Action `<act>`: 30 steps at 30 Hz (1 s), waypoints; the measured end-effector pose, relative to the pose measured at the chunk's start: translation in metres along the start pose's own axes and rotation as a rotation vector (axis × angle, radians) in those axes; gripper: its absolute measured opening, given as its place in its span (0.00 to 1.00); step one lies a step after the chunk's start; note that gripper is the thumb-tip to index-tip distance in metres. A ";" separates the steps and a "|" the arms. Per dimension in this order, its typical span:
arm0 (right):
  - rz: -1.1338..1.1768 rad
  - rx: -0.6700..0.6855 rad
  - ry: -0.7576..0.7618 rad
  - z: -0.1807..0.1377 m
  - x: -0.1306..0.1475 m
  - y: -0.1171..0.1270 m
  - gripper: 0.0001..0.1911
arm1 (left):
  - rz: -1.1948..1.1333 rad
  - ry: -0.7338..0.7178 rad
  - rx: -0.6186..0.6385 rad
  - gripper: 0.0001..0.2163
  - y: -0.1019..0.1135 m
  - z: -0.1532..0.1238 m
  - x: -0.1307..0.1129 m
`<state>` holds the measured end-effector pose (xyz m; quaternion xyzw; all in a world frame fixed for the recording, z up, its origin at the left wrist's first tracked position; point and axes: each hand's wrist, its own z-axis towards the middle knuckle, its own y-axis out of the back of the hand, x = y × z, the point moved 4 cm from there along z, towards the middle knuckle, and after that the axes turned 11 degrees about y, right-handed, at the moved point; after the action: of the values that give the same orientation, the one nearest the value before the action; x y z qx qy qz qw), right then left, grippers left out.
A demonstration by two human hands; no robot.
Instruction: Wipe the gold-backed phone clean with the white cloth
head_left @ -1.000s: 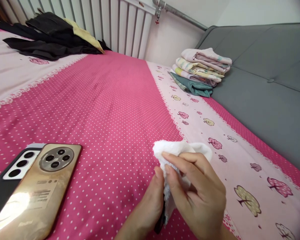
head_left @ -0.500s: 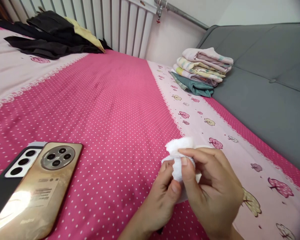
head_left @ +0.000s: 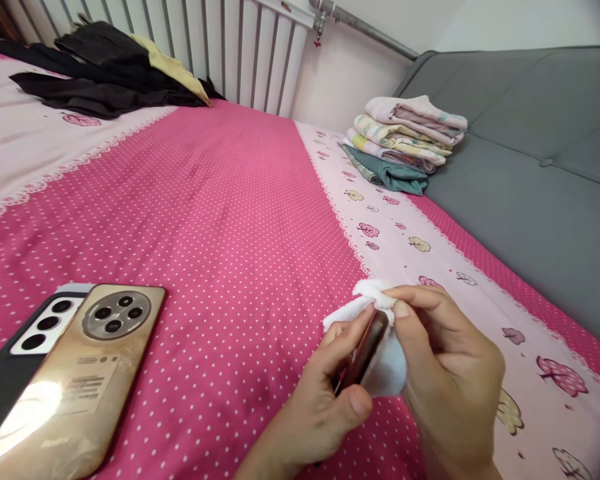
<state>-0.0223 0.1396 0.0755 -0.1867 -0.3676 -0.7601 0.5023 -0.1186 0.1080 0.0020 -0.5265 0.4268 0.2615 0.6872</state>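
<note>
My left hand (head_left: 317, 397) is closed around a slim, dark reddish-brown object (head_left: 364, 350) with a rounded, glossy end, held tilted upward. Its lower part is hidden in the palm, so I cannot tell its exact kind. A white cloth (head_left: 387, 370) wraps behind the object and over its top end. My right hand (head_left: 450, 367) pinches the cloth between thumb and forefinger at that top end. Both hands are above the pink dotted bedspread (head_left: 230, 220).
At the lower left a gold phone (head_left: 105, 373) lies camera side up, overlapping a dark phone (head_left: 10, 380). Folded clothes (head_left: 410, 133) are stacked by the grey headboard (head_left: 530, 167). Dark garments (head_left: 110, 73) lie near the white radiator (head_left: 220, 47).
The right hand has shifted slightly right, drawing the cloth aside. The dark reddish-brown object, covered by cloth before, now shows between the hands.
</note>
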 end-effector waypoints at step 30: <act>-0.201 0.128 0.239 -0.003 -0.005 -0.028 0.10 | -0.900 0.237 0.078 0.32 0.006 0.003 0.000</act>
<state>-0.0452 0.1469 0.0603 -0.0248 -0.3698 -0.7983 0.4747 -0.1222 0.1130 -0.0007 -0.6594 0.2410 -0.1407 0.6981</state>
